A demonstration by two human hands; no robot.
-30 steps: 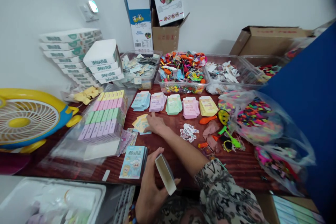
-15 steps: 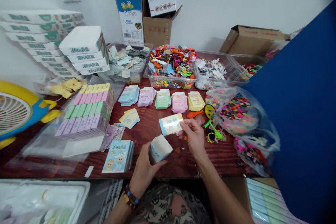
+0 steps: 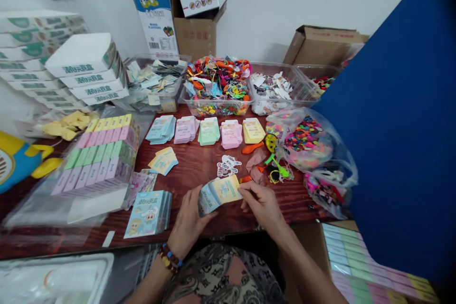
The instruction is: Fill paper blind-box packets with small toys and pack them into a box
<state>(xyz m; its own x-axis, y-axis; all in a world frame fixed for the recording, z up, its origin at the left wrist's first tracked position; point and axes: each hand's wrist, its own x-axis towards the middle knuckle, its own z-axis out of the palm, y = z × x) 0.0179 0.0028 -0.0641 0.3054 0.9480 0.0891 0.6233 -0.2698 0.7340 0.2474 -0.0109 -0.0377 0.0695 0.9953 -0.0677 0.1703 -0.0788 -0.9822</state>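
My left hand is wrapped round a small light-blue box with printed characters, tilted to the right. Between the thumb and fingers of my right hand is a yellow-and-blue printed card, its left end at the box's mouth. How far the card reaches inside, I cannot tell. Just beyond lie white stickers, a pinkish balloon and an orange balloon. Left of my left hand stand several blue boxes in a row. More yellow cards lie fanned out behind them.
Flat coloured stacks line the table's middle. Behind them, a clear tub holds colourful trinkets. Wrapped pastel boxes stand left, near a yellow-blue fan. Plastic bags of small toys lie right, beside a blue panel.
My right hand has brought the card down to the box's mouth. The white stickers, hidden before, now show on the table. The whole view has shifted to the right.
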